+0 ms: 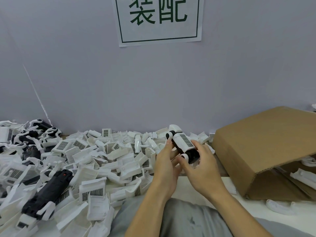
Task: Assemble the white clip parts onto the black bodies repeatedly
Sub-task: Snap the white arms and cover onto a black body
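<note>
A pale grey wall (77, 74) is seen behind a white table (253, 212), with a paper sign (159, 19) bearing green characters fixed at the top. At the table's far left edge, assembled black-and-white units (34, 134) are heaped against the wall. A wide pile of white clip parts (102, 161) covers the left half of the table up to its back edge; a black body (48, 190) with a red spot is found lying on this pile near the left front, partly buried.

Right of centre, a black body with white parts fitted (183, 146) is held above the pile's right margin. It is gripped from the left by the left hand (166, 166), fingers curled under it, and from the right by the right hand (203, 168), fingers wrapped over its lower end. The contact beneath is hidden.

At the right edge, a cardboard box (266, 147) lies tilted on its side, its opening facing the right front corner. White curved parts (306, 177) are seen inside; the contents are cut off by the frame. More white curved pieces (280, 206) lie on the table in front of the box.
</note>
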